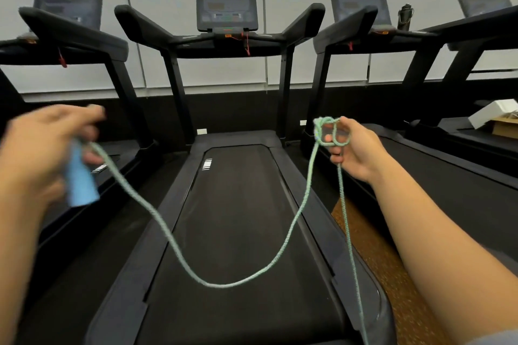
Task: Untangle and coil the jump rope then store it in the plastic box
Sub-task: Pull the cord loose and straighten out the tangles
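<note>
A person stands at the foot of a black treadmill (238,204), one of a row, and holds a pale green braided jump rope (218,284) up between both hands. At about nine o'clock in the view, the left hand (47,145), blurred, has its grip curled around a light blue handle (80,179) that points down from the fist. From there the rope sags in a deep, slack loop above the treadmill belt and climbs to about two o'clock, where the right hand (356,145) has its grip pinched on a loose knot (326,131) of several small loops, with fingers threaded through them. A second strand drops straight down from that hand and leaves the view at five o'clock. The rope looks light, soft and limp, with a woven surface that should not slip much; it will likely kink and re-tangle if dragged. The knot seems best taken loop by loop at its slackest strand, while the stiff handle offers the firmest hold. No plastic box can be identified for certain; a white box (493,116) sits at three o'clock
</note>
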`<move>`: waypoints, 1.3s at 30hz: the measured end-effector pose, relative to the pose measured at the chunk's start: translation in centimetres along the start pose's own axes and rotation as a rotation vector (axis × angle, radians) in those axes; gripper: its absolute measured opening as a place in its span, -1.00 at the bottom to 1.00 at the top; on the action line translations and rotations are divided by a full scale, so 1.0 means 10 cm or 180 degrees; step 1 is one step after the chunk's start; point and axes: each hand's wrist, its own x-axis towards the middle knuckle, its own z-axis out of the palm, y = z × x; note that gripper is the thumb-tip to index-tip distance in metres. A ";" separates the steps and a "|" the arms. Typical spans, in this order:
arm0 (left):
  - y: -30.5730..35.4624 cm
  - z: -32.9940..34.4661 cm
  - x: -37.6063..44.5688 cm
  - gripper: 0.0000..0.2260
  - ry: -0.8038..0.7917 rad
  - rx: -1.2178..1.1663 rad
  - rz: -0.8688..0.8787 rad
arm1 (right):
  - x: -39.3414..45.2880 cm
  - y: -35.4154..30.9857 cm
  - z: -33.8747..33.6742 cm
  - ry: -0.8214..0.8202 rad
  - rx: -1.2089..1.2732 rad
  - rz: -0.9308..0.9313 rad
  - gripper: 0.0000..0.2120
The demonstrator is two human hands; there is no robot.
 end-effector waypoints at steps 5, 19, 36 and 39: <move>0.09 0.90 -0.44 -0.73 -0.0671 0.0191 -0.0432 | -0.27 -0.02 0.68 -0.0694 -0.0022 -0.0060 -0.63; -0.05 1.46 -0.73 -0.58 -0.1522 -0.0817 -0.1104 | -0.67 0.04 1.21 -0.1394 -0.0334 -0.0107 -0.62; -0.16 1.53 -0.73 -0.74 -0.0728 -0.0258 0.0283 | -0.71 0.05 1.20 -0.1256 -0.0793 0.0083 -0.70; -0.18 1.57 -0.75 -0.78 -0.0539 -0.0372 0.0520 | -0.75 0.07 1.25 -0.1077 -0.0764 0.0193 -0.68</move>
